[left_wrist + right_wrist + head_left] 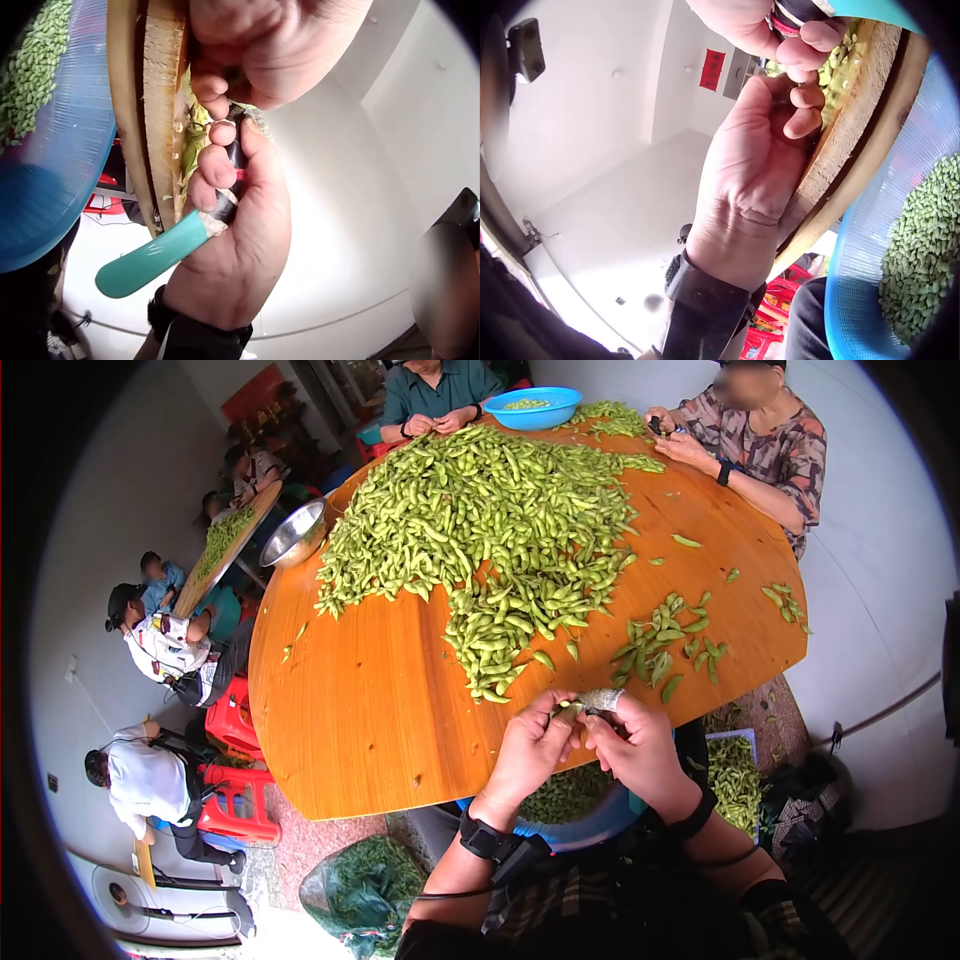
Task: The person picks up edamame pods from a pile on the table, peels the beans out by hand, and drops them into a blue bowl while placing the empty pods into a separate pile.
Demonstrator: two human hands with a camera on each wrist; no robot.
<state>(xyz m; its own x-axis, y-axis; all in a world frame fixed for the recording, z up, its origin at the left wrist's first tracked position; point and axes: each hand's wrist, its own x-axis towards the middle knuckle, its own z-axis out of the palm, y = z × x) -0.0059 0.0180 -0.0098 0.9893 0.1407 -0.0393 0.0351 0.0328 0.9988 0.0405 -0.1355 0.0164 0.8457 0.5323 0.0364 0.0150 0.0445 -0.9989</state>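
Note:
My left hand (532, 748) is at the near table edge, finger and thumb pinching a green soybean pod (570, 705) that they mostly cover. Close against it, my right hand (642, 750) grips a small tool with a teal handle (154, 259) and a black wrapped neck. The tool's working end is hidden between the hands. A grey knitted cover (602, 700) wraps one right finger. Loose pods (655, 640) lie just beyond the hands, and a large heap of soybean pods (490, 510) covers the table's far part. Below is a blue basket (847, 255) with shelled beans (922, 247).
Two people sit across the round wooden table (360, 710). A blue basin (540, 418) and a steel bowl (295, 535) stand at its far side. On the floor are a green net sack (362, 890) and a crate of pods (735, 780). Red stools (240, 805) stand left.

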